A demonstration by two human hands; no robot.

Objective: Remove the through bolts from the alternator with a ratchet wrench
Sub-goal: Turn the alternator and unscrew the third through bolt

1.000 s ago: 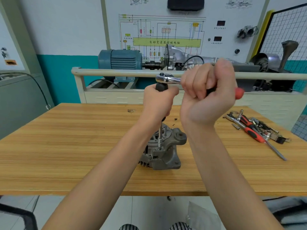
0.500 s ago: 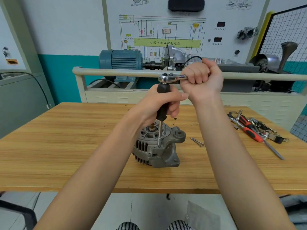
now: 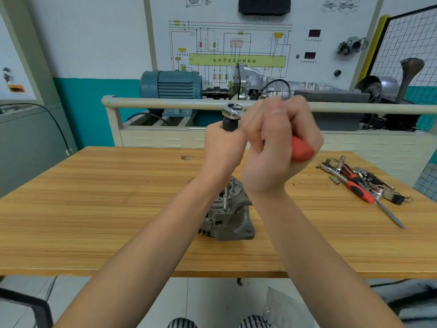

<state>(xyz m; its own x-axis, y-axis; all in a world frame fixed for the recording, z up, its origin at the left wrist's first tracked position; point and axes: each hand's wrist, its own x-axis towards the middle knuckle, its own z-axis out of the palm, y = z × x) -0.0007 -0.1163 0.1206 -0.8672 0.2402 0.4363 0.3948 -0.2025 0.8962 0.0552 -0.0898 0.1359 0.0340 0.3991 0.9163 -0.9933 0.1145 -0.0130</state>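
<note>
Where the grey cast alternator (image 3: pixel 233 220) stands near the middle of the wooden table (image 3: pixel 94 209), a slim extension shaft (image 3: pixel 225 197) rises from its top face. The left hand (image 3: pixel 223 147) wraps the black upper grip; the right hand (image 3: pixel 276 147) clenches the ratchet wrench (image 3: pixel 233 112) by its red handle, blurred. Both forearms cover much of the housing, so the bolt itself probably sits hidden. Loose tools (image 3: pixel 361 183) lie well right.

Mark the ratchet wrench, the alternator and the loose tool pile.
ratchet wrench (image 3: pixel 231 111): head view, on its chrome head above the left hand.
alternator (image 3: pixel 233 227): head view, on the grey housing's front face.
tool pile (image 3: pixel 361 185): head view, on a red-handled tool at table right.
</note>
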